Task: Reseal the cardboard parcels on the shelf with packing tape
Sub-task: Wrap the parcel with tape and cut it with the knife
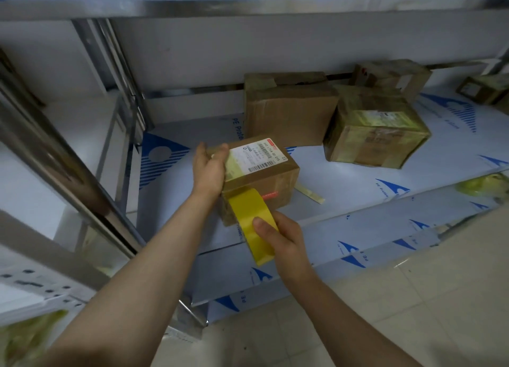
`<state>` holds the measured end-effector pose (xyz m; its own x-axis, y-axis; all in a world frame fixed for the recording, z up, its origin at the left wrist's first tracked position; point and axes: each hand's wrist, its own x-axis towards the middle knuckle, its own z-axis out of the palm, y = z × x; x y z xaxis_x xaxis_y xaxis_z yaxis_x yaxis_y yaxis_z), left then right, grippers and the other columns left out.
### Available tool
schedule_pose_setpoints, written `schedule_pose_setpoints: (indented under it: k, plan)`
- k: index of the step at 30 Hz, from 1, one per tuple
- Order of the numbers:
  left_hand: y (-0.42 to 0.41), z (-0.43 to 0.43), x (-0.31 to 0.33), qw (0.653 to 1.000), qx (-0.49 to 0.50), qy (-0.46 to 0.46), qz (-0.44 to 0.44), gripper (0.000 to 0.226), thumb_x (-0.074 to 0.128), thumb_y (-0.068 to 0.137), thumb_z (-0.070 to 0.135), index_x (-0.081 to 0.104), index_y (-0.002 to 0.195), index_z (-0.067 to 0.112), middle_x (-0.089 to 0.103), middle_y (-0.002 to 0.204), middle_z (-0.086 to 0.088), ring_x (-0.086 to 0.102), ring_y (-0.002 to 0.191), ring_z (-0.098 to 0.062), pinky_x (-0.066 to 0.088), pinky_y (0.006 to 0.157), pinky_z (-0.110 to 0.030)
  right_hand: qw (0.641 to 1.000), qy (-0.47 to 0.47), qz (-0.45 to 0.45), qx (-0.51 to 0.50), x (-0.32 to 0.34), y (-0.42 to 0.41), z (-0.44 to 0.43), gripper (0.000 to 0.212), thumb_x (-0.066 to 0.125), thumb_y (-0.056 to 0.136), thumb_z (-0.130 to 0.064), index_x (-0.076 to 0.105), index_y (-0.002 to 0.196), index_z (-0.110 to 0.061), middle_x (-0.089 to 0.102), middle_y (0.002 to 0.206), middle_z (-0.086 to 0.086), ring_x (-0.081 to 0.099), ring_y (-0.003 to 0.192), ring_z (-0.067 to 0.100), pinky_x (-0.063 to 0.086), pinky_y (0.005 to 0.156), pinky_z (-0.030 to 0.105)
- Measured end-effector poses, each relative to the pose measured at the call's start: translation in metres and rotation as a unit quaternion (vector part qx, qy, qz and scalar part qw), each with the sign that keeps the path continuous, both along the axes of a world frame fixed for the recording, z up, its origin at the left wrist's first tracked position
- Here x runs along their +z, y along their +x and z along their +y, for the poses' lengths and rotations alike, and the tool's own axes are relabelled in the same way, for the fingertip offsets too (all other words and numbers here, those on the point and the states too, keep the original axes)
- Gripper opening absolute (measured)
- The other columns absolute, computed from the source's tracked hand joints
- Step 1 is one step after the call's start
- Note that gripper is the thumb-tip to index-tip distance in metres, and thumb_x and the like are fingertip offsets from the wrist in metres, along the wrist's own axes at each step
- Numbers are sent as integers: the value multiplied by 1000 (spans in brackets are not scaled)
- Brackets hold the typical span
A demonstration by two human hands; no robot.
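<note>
Yellow tape (pixel 247 212), gripped in the right hand (pixel 285 242), meets the box (pixel 275 180); the left hand (pixel 208 171) clasps its end to steady it.

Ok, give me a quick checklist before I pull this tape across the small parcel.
1. Left hand steadying the labelled parcel: ok.
2. Right hand gripping the yellow tape roll, thumb on it: ok.
3. Tape end stuck to the parcel's front face: cannot tell, the roll hides it.
4. Parcel resting on the shelf: ok.
5. Loose tape strip clear of the parcel: cannot tell; it lies close by its right side.
</note>
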<state>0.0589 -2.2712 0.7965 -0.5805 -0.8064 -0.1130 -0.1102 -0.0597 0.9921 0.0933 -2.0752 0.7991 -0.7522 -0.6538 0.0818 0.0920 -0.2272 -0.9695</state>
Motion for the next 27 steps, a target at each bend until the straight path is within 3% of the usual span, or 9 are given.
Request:
schedule_pose_setpoints:
  k: [3,5,10,13,17,19,22,25,27]
  plan:
    - [0,1,5,998,45,9,47,25,49,98,19,54,120,8,59,108,-8,57,97,-20,47,86,-31,1000,-7,-5,-5,-2,2,-2,11,60,79,-21,65,77,-12,59,61,-10,51,57,5,43,56,17]
    - [2,1,3,993,47,54,89,11,49,97,16,57,105,12,60,97,-6,57,92,-22,47,87,-36,1000,-1,-8,-8,-2,1,-1,13,63,77,-24,67,79,-11,60,63,-5,52,59,9,44,57,19]
    - [12,3,-6,993,6,88,74,52,55,87,53,59,117,11,68,107,-7,64,100,-22,49,94,-38,999,28,-30,-5,2,0,2,15,60,76,-23,69,82,-13,65,68,-4,58,64,11,48,61,21]
    - [9,2,4,997,18,72,34,31,49,94,36,61,104,10,67,91,-4,63,86,-20,49,80,-31,997,57,-52,-2,15,0,3,20,64,74,-26,71,88,-15,71,81,3,64,76,19,54,69,27]
    - [7,1,8,985,22,171,5,34,47,86,40,65,84,12,69,84,-8,65,80,-28,53,71,-34,992,80,-97,8,73,-13,4,19,75,71,-24,68,88,-18,72,85,2,67,85,24,55,80,40]
    - [5,1,5,971,13,240,-20,42,40,93,42,66,94,10,70,93,-13,66,87,-31,55,79,-40,986,98,-123,49,102,-27,-3,39,70,57,-26,67,94,-13,69,91,10,65,87,30,53,85,48]
    - [9,4,0,956,42,289,-8,47,34,98,42,66,112,11,69,108,-15,65,99,-33,51,92,-51,981,136,-117,77,129,-43,-26,53,73,61,-26,64,109,-5,68,106,18,67,95,36,51,91,55]
    - [19,7,2,970,68,230,43,35,45,95,42,68,92,16,71,89,-6,67,86,-25,56,79,-39,983,173,-52,42,139,-51,-55,34,72,81,-28,65,103,-2,70,100,20,69,87,34,55,85,51]
    - [25,13,12,977,31,191,93,32,44,97,42,68,91,21,71,82,2,67,77,-13,55,67,-28,984,180,-17,6,139,-56,-74,37,71,84,-36,64,96,-2,70,94,16,68,82,28,57,81,43]
